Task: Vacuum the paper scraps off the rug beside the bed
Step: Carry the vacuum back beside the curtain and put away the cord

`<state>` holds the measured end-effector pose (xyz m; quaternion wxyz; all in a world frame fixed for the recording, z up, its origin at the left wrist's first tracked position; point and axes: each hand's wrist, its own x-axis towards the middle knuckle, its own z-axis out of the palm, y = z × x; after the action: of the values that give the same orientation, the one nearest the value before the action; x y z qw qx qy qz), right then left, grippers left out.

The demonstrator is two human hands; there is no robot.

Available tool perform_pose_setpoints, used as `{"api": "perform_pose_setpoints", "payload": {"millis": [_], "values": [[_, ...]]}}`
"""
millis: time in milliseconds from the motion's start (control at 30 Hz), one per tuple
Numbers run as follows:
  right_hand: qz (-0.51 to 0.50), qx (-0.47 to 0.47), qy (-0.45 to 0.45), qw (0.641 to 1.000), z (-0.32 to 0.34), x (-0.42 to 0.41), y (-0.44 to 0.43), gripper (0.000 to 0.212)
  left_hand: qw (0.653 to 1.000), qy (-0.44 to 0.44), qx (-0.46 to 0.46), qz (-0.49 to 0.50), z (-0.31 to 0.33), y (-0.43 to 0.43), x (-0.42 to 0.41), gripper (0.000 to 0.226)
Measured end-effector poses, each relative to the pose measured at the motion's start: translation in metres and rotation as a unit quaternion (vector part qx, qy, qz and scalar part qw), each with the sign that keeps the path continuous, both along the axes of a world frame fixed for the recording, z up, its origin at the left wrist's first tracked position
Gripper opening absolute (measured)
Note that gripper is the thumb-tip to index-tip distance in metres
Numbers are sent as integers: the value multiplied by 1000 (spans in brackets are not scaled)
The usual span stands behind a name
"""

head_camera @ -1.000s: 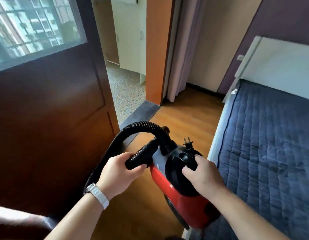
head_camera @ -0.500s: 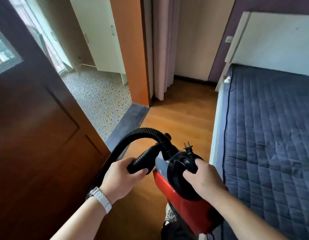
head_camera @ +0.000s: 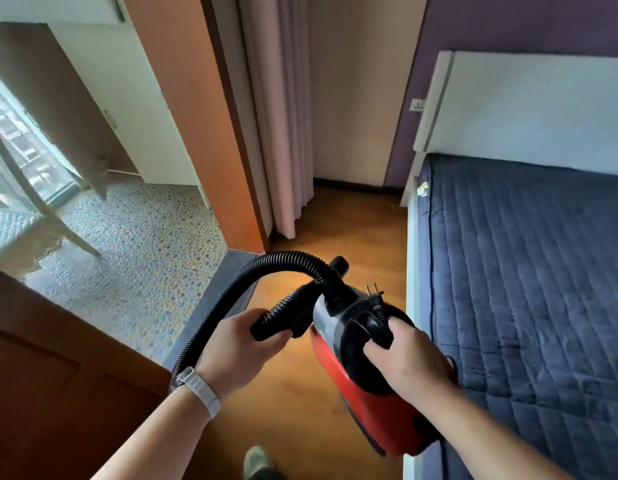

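The right hand (head_camera: pixel 409 358) is gripping the red-and-black canister vacuum (head_camera: pixel 366 372), the left hand (head_camera: pixel 241 344) its ribbed black hose (head_camera: pixel 286 259); plug unconnected, no rug showing, vacuuming apparently unstarted.

Ahead I have a narrow lane of wooden floor (head_camera: pixel 352 237), open up to the back wall. The bed (head_camera: pixel 525 271) walls it in on the right, and the brown door (head_camera: pixel 58 393) crowds my lower left. Further on, the orange door post (head_camera: pixel 196 133) and the curtain (head_camera: pixel 283 133) pinch the left side. Between door and post, the doorway opens onto pebbled floor (head_camera: pixel 144 271). The vacuum (head_camera: pixel 369 410) in my right hand (head_camera: pixel 408 358) and the hose (head_camera: pixel 283 259) in my left hand (head_camera: pixel 238 344) fill the near middle.
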<state>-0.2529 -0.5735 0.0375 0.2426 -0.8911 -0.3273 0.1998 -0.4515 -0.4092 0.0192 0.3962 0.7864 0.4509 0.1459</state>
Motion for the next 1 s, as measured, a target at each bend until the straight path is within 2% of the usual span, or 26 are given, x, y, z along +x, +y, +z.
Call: {"api": "perform_pose_setpoints", "payload": {"millis": [67, 233, 467, 633, 767, 933, 1000], "values": [[-13, 5, 2, 1000, -6, 22, 22, 28, 1000, -10, 2, -7, -7, 27, 25, 31], [-56, -7, 5, 998, -28, 69, 81, 30, 999, -5, 12, -53, -28, 100, 84, 33], [-133, -23, 7, 991, -39, 142, 203, 29, 989, 24, 35, -141, -41, 250, 185, 43], [-191, -2, 4, 981, -26, 199, 285, 29, 976, 48, 74, -199, -28, 352, 265, 36], [-231, 25, 9, 973, -18, 235, 323, 32, 965, 66, 105, -231, -15, 398, 318, 26], [-252, 25, 20, 967, -24, 298, 367, 29, 960, 57, 112, -249, -13, 445, 391, 54], [-250, 24, 24, 968, -33, 323, 379, 29, 961, 61, 107, -249, -18, 457, 418, 50]]}}
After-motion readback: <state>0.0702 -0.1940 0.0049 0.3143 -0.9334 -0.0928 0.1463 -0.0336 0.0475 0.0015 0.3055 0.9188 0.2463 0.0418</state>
